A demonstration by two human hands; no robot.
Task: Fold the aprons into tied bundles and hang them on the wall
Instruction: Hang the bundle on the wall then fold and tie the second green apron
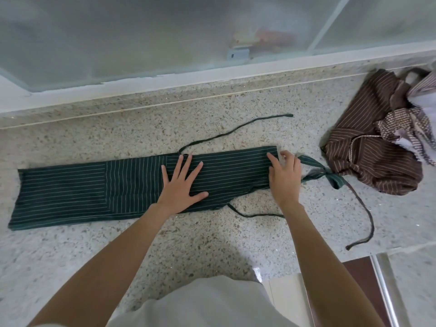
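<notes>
A dark green striped apron (82,192) lies folded into a long flat strip across the speckled stone counter (188,246). My left hand (181,185) presses flat on its middle with fingers spread. My right hand (284,175) rests on the strip's right end, fingers lightly bent over the edge. The apron's neck strap (323,171) sticks out to the right of that hand. One thin tie (236,132) runs back toward the wall, another tie (365,215) curls to the front right. A brown striped apron (368,152) lies crumpled at the right.
More patterned cloth (410,123) is heaped on the brown apron at the far right. A frosted window (165,31) with a white sill runs along the back. The counter's front edge drops off at the lower right, beside a metal rail (387,296).
</notes>
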